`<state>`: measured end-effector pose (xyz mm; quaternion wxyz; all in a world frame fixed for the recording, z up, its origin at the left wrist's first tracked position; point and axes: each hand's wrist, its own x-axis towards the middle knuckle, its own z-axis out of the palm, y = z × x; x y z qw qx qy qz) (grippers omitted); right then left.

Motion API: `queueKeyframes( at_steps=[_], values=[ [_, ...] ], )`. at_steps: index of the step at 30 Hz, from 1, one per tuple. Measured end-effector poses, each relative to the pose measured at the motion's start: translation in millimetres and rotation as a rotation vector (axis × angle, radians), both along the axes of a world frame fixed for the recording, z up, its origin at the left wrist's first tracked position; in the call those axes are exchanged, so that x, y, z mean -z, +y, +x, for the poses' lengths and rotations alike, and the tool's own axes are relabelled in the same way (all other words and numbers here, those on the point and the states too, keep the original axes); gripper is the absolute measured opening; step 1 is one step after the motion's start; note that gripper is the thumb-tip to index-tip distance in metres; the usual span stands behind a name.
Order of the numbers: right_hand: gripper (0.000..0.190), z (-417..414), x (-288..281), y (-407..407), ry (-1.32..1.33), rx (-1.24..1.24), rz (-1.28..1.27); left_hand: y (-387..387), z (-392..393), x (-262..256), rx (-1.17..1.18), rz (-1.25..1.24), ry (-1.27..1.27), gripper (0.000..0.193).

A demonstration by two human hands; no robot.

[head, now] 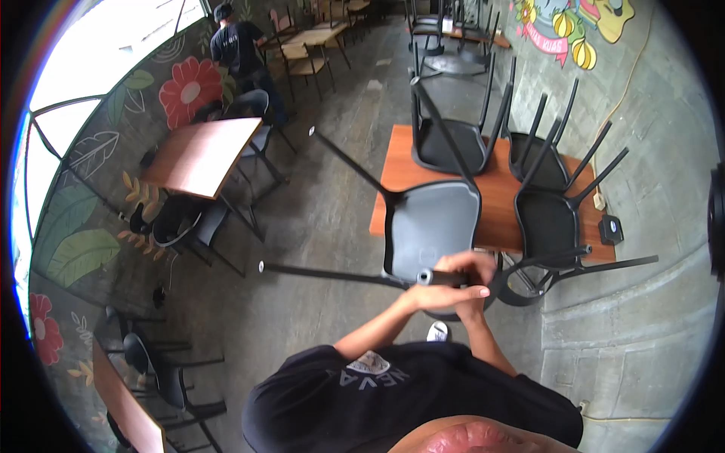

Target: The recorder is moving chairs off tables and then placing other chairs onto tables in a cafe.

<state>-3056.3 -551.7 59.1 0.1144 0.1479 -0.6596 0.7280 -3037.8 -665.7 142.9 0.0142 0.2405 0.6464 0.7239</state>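
A black plastic chair [436, 226] is upside down in front of me, its legs spread outward and its seat at the near left end of an orange-brown wooden table [396, 164]. My left hand [439, 297] lies along the chair's near leg [439, 277], whose open tube end points towards me; its grip is partly hidden. Just beyond, my right hand [470, 266] is curled and slightly blurred beside the same leg, touching or very near it. The two hands overlap at the wrists. Several more black chairs [546, 226] rest upside down on the table.
A grey wall [628, 317] with a cable runs along the right. At left, a wooden table [198, 153] has black chairs around it, and another table [122, 390] stands lower left. A person [241, 51] in dark clothes stands at the back left. My white shoe [438, 331] shows below.
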Motion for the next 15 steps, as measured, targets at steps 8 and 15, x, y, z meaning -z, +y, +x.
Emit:
queueKeyframes(
  at_steps=[8,15],
  values=[
    [0.007,57.8,-65.0,-103.1,0.303,0.090,0.428,-90.4,43.5,10.1,-0.171,0.175,0.173,0.046],
    [0.013,73.5,-3.7,-180.0,0.017,0.004,0.144,-157.5,66.5,23.6,-0.308,0.237,0.027,0.045]
  ],
)
